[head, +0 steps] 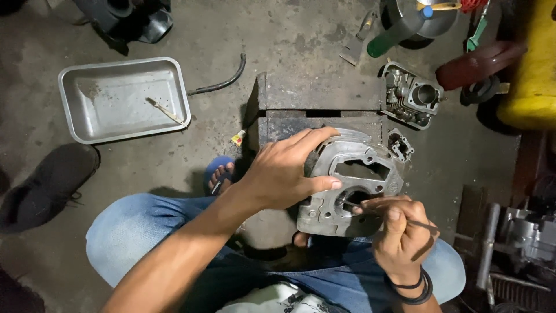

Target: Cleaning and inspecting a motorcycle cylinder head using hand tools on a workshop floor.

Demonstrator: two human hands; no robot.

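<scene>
A grey metal engine cylinder block (370,165) rests on a dark wooden block (318,95) in front of my knees. My left hand (286,171) grips the block's left side, thumb on its flat face and fingers over its top edge. My right hand (399,229) pinches a thin metal tool (425,225) whose tip lies at the rim of the round bore (354,200). I am squatting in blue jeans with a blue sandal on one foot.
A metal tray (95,98) holding a small brush (165,111) lies on the concrete floor at the left. A dark shoe (49,185), a black hose (223,81), a cylinder head (411,95), a yellow container (533,64) and engine parts (521,232) surround me.
</scene>
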